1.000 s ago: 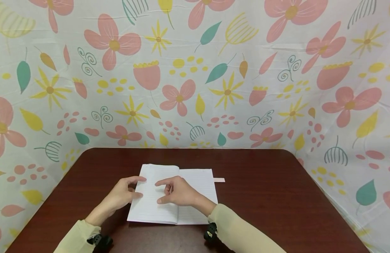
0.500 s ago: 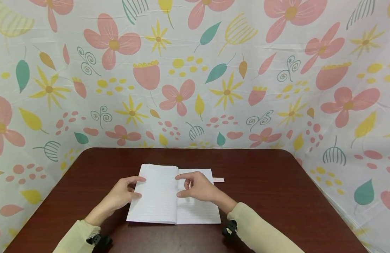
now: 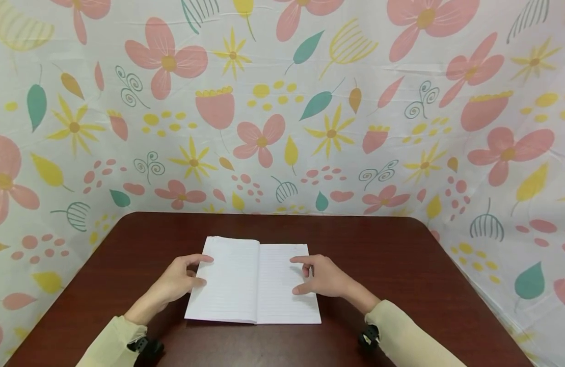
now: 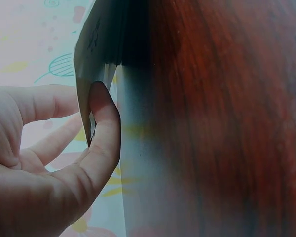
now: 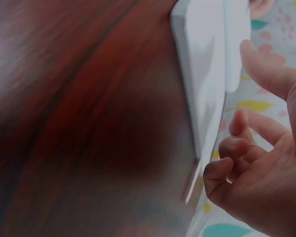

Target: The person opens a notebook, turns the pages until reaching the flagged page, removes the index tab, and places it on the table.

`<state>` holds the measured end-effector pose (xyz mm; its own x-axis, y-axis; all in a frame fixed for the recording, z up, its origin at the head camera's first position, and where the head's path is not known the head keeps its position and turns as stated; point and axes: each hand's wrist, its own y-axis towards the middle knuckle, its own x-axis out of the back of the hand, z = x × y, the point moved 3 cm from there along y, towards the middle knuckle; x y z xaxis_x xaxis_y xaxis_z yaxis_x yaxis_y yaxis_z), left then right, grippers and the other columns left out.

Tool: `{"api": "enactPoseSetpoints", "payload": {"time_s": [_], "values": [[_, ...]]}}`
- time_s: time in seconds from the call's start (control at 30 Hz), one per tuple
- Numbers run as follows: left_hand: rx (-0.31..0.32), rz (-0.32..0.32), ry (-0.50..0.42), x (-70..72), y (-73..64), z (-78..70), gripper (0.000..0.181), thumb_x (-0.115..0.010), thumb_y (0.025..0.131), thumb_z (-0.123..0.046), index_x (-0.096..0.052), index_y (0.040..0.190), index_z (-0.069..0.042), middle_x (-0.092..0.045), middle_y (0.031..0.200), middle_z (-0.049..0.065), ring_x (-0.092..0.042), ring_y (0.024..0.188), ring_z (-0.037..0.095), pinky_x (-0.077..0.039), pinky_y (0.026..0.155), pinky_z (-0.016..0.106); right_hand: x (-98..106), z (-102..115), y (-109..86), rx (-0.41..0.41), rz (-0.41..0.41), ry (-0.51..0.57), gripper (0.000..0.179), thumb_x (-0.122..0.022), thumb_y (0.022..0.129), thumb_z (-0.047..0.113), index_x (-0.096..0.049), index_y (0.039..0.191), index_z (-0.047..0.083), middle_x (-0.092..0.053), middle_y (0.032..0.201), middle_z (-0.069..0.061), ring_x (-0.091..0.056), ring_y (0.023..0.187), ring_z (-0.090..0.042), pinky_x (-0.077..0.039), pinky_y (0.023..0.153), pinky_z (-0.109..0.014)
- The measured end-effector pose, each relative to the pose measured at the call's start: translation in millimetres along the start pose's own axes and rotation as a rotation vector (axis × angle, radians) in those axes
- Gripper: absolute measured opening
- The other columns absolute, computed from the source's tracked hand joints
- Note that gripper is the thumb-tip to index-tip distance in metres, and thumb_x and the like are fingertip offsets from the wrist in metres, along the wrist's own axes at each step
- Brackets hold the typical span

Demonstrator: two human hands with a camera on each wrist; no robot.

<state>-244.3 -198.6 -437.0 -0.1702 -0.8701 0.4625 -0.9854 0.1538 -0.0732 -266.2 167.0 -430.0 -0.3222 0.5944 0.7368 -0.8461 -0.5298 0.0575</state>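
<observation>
An open notebook with lined white pages lies on the dark wooden table. My left hand pinches its left edge; the left wrist view shows the notebook's edge between thumb and fingers. Over the right page, my right hand hovers near the outer edge, index finger and thumb extended, the other fingers loosely bent. In the right wrist view nothing is between the fingers of that hand, and a thin strip sticks out past the notebook's edge. That strip is hidden behind the hand in the head view.
The brown table has rounded far corners. A white cloth printed with pink, yellow and green flowers and leaves hangs behind it and along both sides. Black camera straps are on both wrists, below beige sleeves.
My right hand has moved rightward from above the left page, across the fold, to the right page's outer edge. My left hand keeps its place on the notebook's left edge.
</observation>
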Motion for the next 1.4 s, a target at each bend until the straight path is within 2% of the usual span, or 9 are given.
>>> {"api": "enactPoseSetpoints", "payload": {"time_s": [0.17,0.3,0.57,0.77,1.17,1.4], "values": [[0.016,0.007,-0.013,-0.6,0.7,1.2,0.050,-0.077,0.084,0.011,-0.068,0.132,0.000,-0.058,0.135,0.024,-0.064,0.076,0.024,-0.058,0.069,0.040,5,-11,-14.0,0.028,0.029,-0.054,0.080,-0.097,0.076,0.026,-0.063,0.143,-0.001,-0.054,0.085,-0.007,-0.046,0.078,-0.015,-0.039,0.066,-0.029],[0.008,0.007,-0.007,0.1,0.2,1.3,0.049,-0.077,0.085,0.011,-0.068,0.132,0.000,-0.058,0.135,0.024,-0.064,0.076,0.025,-0.058,0.069,0.039,6,-17,-23.3,0.007,0.046,-0.057,0.085,-0.098,0.074,0.029,-0.061,0.146,0.001,-0.052,0.089,-0.006,-0.047,0.083,-0.020,-0.039,0.067,-0.030],[0.005,0.017,-0.010,1.1,1.1,0.4,0.051,-0.076,0.085,0.012,-0.068,0.134,-0.001,-0.050,0.146,0.027,-0.065,0.079,0.024,-0.058,0.069,0.040,11,-23,-34.4,-0.011,0.083,-0.059,0.091,-0.099,0.072,0.030,-0.058,0.149,0.004,-0.051,0.098,-0.005,-0.048,0.090,-0.022,-0.040,0.070,-0.031],[0.017,0.021,-0.026,0.9,0.9,0.6,0.052,-0.076,0.085,0.013,-0.067,0.134,-0.001,-0.054,0.141,0.026,-0.065,0.079,0.025,-0.058,0.069,0.040,12,-26,-37.2,-0.021,0.087,-0.066,0.095,-0.100,0.070,0.032,-0.057,0.150,0.004,-0.051,0.100,-0.005,-0.048,0.093,-0.023,-0.040,0.076,-0.033],[0.016,0.013,-0.016,-0.1,0.1,0.2,0.051,-0.075,0.084,0.014,-0.068,0.133,0.000,-0.051,0.145,0.027,-0.066,0.080,0.024,-0.058,0.069,0.040,12,-25,-35.7,-0.041,0.100,-0.065,0.099,-0.100,0.070,0.034,-0.055,0.152,0.004,-0.050,0.103,-0.008,-0.048,0.092,-0.025,-0.040,0.073,-0.035],[0.017,0.014,-0.017,-0.3,0.4,0.1,0.051,-0.075,0.084,0.013,-0.068,0.133,-0.001,-0.054,0.142,0.026,-0.066,0.081,0.024,-0.059,0.069,0.040,10,-28,-33.2,-0.047,0.097,-0.072,0.098,-0.100,0.070,0.036,-0.056,0.152,0.005,-0.051,0.105,-0.007,-0.049,0.095,-0.025,-0.042,0.074,-0.037]]}}
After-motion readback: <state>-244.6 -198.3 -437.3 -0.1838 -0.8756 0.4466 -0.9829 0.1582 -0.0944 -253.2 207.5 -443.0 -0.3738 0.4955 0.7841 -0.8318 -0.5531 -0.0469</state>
